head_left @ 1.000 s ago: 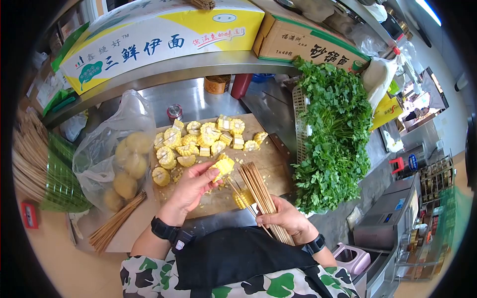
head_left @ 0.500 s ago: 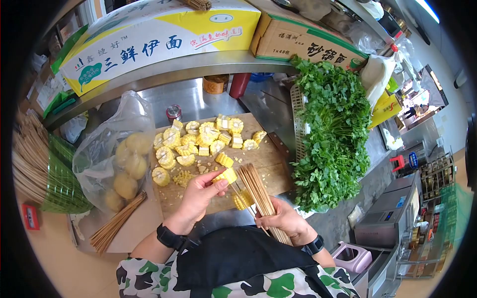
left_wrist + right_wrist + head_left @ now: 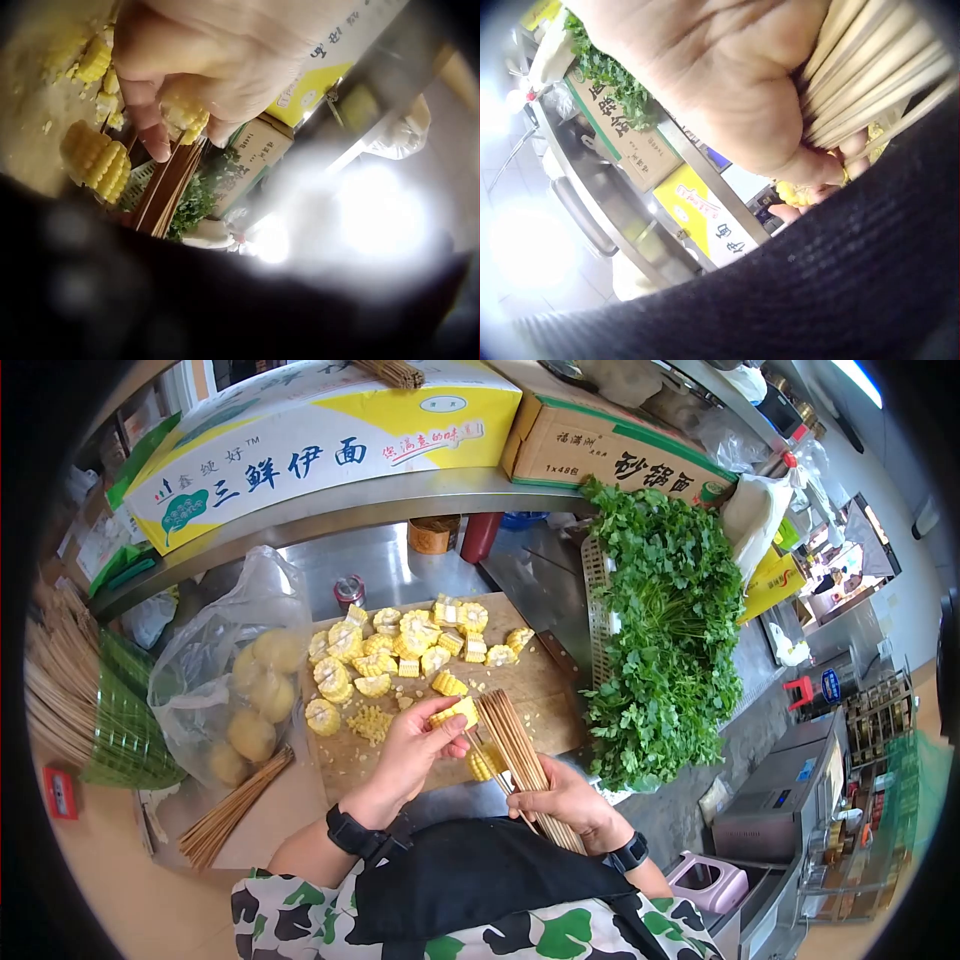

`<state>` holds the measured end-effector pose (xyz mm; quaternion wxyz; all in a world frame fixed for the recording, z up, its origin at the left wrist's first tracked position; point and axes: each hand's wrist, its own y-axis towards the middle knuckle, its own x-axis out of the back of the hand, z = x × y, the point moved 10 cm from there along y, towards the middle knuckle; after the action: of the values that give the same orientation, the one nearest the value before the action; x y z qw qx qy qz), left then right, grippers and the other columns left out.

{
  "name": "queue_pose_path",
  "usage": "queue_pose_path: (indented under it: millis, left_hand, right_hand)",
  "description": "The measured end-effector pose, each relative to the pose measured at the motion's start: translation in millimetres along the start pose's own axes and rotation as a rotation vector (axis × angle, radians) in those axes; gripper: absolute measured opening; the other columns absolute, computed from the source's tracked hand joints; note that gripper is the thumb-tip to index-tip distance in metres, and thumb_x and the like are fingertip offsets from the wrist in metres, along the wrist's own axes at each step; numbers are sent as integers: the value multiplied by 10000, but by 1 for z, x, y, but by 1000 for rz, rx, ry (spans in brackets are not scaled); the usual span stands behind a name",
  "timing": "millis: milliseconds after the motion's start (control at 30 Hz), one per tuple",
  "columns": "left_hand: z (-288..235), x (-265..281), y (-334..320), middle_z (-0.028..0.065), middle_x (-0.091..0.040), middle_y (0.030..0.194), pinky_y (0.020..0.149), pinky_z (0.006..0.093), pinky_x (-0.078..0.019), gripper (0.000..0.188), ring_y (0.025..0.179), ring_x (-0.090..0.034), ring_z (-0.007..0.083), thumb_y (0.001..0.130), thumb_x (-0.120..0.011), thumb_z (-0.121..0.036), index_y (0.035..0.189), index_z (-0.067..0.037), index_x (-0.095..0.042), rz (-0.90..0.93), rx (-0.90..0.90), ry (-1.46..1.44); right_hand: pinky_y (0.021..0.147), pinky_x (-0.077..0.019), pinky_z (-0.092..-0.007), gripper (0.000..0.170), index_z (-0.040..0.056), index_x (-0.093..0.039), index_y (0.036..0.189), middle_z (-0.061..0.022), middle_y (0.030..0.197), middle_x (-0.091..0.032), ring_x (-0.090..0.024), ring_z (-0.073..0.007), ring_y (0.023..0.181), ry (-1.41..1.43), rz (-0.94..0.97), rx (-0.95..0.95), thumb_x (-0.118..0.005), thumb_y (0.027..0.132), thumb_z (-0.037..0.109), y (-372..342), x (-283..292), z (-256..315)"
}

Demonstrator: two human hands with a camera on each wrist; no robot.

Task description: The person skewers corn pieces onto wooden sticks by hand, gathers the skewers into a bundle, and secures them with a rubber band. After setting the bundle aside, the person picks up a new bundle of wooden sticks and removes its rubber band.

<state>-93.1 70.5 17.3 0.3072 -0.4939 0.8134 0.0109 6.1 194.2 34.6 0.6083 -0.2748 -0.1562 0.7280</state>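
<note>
The left hand [image 3: 418, 748] pinches a chunk of corn [image 3: 456, 712] at the tips of thin sticks; the left wrist view shows this corn piece [image 3: 185, 118] between thumb and fingers. A thick bundle of wooden skewers [image 3: 518, 745] is gripped by the right hand [image 3: 572, 802], its thumb lying across the lower sticks. Another corn piece [image 3: 484, 763] is beside the bundle, on a stick as far as can be seen. In the right wrist view, skewers [image 3: 877, 67] fan out past the palm. Many cut corn pieces [image 3: 412, 633] lie on the wooden board [image 3: 540, 705].
Left of the board stands a plastic bag of round yellow items [image 3: 262, 690], with a loose skewer bundle [image 3: 235, 810] below it. A basket of leafy greens [image 3: 665, 640] is on the right. Boxes [image 3: 330, 455] rest on the shelf behind; a red can [image 3: 349, 590] stands behind the board.
The left hand has moved slightly down and right with its corn chunk, closer to the skewers. The corn piece beyond it on the board is more exposed. The right hand keeps its grip.
</note>
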Motion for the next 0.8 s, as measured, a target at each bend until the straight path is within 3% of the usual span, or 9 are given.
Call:
queue_pose_path:
  millis: [133, 200, 300, 800]
  left_hand:
    - [-49, 75, 15, 113, -648, 904, 612, 199, -504, 236, 649, -576, 73, 898, -582, -185, 1054, -9, -566, -261, -252, -81]
    - [-46, 61, 5, 118, -646, 925, 615, 195, -508, 270, 658, -574, 74, 910, -561, -228, 1059, -3, -571, -164, -120, 41]
    - [-12, 44, 0, 121, -640, 953, 615, 194, -517, 344, 686, -579, 85, 919, -542, -279, 1102, 12, -554, -51, 72, -68]
    - [-2, 24, -10, 120, -640, 972, 649, 189, -521, 327, 707, -582, 65, 928, -528, -280, 1108, -10, -561, 7, 148, -121]
  right_hand:
    - [570, -467, -208, 399, 13, -473, 1107, -60, 796, -625, -612, -102, 692, 21, -5, -8, -663, 756, 3, -5, -1, -6]
    - [564, -473, -208, 387, 12, -476, 1098, -55, 794, -624, -616, -103, 683, 19, -3, -6, -661, 759, -6, -5, 0, 0]
    - [556, -478, -200, 383, 5, -485, 1097, -56, 794, -625, -620, -103, 674, 55, 29, 10, -673, 764, 0, 0, -4, 1]
    - [551, -470, -197, 349, 13, -479, 1096, -34, 816, -606, -610, -90, 704, -13, 51, -32, -657, 795, 8, 0, -8, -1]
